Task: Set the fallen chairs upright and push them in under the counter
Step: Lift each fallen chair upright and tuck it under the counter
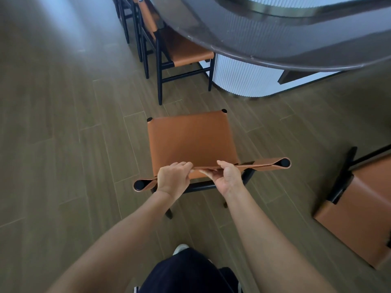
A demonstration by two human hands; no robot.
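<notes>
Both hands grip the top edge of the backrest of an upright chair with a tan leather sling seat and black wooden frame (191,140), which stands on the grey-brown plank floor (63,144) in the middle of the view. The left hand (173,179) is closed over the backrest with knuckles up; the right hand (227,176) is closed on it from beneath, palm turned upward, fingers curled over the leather. The two hands sit close together near the centre of the backrest, a placement that, in my judgement, suits steering and pushing the chair straight ahead.

This chair faces the curved dark counter top (275,49) on its white ribbed base (243,79) at far right, but stands well apart from it and is not yet tucked under. The step in hand appears to be the push-in.

Count of chairs: four can be made out. One is held. One matching chair (186,51) stands at the far side with its seat partly under the counter edge; behind it the dark frame of another (124,15) shows, details unclear. One fallen chair of the same tan leather (355,208) lies on its side on the floor at near right, still to be raised.

The person's dark trousers (186,273) and a pale shoe (179,248) show at the near edge.
</notes>
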